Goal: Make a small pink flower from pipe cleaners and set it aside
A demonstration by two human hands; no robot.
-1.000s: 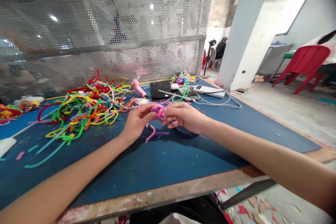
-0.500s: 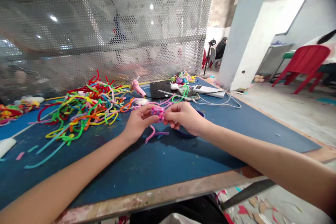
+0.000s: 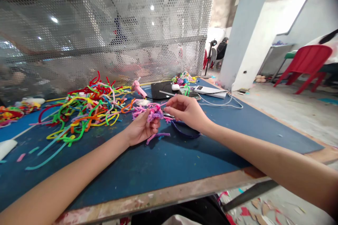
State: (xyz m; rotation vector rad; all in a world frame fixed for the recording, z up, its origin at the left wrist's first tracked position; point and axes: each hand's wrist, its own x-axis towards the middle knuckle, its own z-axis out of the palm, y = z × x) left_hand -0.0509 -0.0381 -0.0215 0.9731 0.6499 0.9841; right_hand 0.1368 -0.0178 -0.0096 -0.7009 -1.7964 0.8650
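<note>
Near the middle of the table, my left hand (image 3: 144, 129) is closed round a small pink and purple fuzzy piece (image 3: 155, 113), which shows above the fingers. My right hand (image 3: 186, 110) is just to its right, thumb and fingertips pinched together; whatever they hold is too small to make out. Below my left hand lie short pink and purple stems (image 3: 159, 135). A dark blue ring (image 3: 186, 134) rests on the table under my right hand. More pink stems lie behind the hands.
A heap of coloured fuzzy stems (image 3: 87, 109) covers the left side. Behind the hands are a pink glue gun (image 3: 138, 88), a black pad (image 3: 161, 89) and a white power strip (image 3: 210, 91) with cables. A perforated metal screen (image 3: 105, 35) stands at the back.
My right hand has come away from the piece and moved slightly up and right. My left hand has turned, with its fingers curled under the piece. More of the dark blue ring shows.
</note>
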